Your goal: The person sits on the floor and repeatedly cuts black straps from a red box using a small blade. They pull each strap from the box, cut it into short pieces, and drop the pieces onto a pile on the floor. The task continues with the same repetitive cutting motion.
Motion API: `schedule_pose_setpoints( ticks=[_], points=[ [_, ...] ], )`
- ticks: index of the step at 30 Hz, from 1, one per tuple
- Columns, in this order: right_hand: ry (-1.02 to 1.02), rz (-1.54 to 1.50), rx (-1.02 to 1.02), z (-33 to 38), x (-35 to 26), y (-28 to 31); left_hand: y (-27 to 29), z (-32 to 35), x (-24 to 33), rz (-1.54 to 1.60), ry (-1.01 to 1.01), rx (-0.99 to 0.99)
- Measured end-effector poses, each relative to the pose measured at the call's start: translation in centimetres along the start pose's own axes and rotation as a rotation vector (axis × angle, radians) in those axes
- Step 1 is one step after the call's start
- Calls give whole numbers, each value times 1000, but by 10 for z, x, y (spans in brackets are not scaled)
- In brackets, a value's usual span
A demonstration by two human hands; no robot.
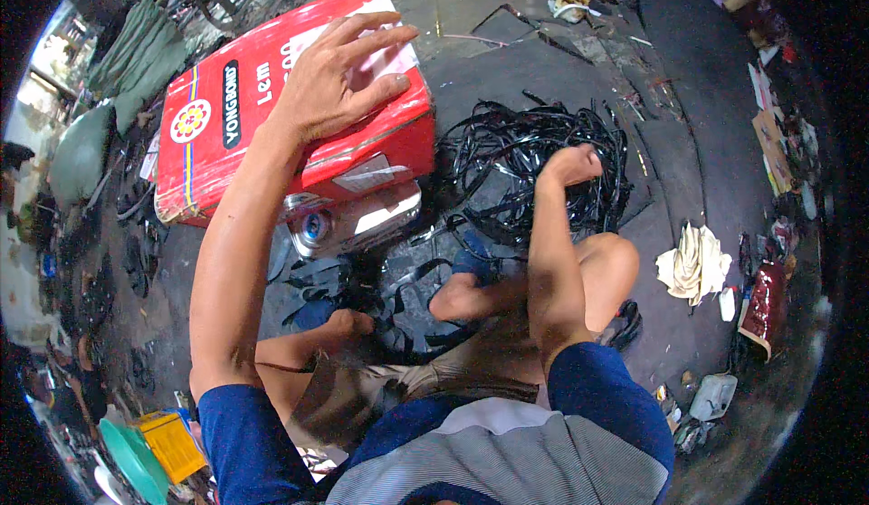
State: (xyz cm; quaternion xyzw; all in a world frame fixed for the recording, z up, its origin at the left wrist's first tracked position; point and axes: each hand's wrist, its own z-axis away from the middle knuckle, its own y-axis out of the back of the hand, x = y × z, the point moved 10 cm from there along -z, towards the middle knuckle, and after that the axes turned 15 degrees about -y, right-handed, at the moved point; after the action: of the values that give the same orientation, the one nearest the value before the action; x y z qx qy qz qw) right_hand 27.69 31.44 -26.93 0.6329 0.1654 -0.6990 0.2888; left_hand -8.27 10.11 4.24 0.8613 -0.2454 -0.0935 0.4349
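Observation:
My left hand (348, 75) lies with its fingers spread on the upper face of a red cardboard box (272, 157). The box sits tilted in front of me, a little to the left. Against its near lower side is a shiny metal tin (371, 211) with a round blue-centred cap (315, 225). To the right of the box is a tangled heap of glossy black plastic strips (507, 157). Over the heap's right part, my right hand (575, 166) is closed, fingers curled in. Whatever is in its grip is hidden.
More black strips (425, 279) lie around my bare feet. Right of my knee are a crumpled cream cloth (692, 265) and a dark red packet (765, 301). A yellow container (172, 446) and a green basin (131, 460) stand at lower left. Scraps litter the dark floor (534, 61).

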Motion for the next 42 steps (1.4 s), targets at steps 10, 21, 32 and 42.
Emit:
schedule_pose_setpoints(
  ticks=[10, 21, 32, 42],
  points=[
    [744, 1319, -1163, 164, 173, -7, 25, -7, 123, -255, -235, -44],
    [982, 942, -1303, 248, 24, 51, -99, 177, 110, 544, 796, -310],
    [1265, 662, -1144, 236, -117, 114, -228, 127, 120, 755, 953, 199],
    [196, 454, -1656, 215, -143, 101, -124, 98, 94, 1348, 1055, 675]
  ],
)
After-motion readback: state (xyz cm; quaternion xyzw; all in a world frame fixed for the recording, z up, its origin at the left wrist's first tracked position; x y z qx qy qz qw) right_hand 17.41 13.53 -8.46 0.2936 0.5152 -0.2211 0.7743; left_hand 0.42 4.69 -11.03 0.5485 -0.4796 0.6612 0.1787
